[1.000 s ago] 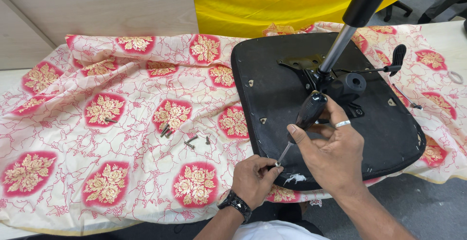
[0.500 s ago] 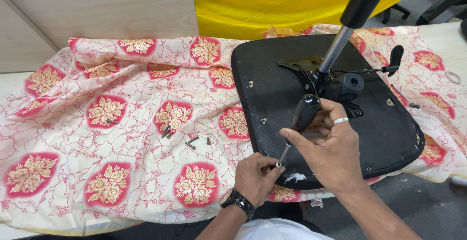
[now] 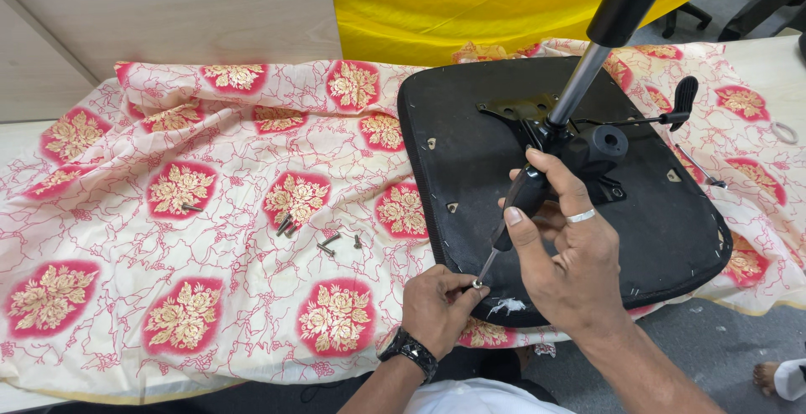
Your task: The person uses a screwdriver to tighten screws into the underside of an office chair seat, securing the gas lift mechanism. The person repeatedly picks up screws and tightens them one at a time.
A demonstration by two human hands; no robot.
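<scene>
Now the right hand (image 3: 571, 254) wraps the screwdriver (image 3: 508, 229), its tip at the seat base's (image 3: 470, 162) six o'clock edge, where the left hand (image 3: 437, 305) pinches a screw (image 3: 477, 283). Best keep the shaft straight and press firmly while turning.

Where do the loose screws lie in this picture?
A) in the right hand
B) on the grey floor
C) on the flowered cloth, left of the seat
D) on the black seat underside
C: the loose screws lie scattered on the flowered cloth, apart from the black seat to their right.
</scene>
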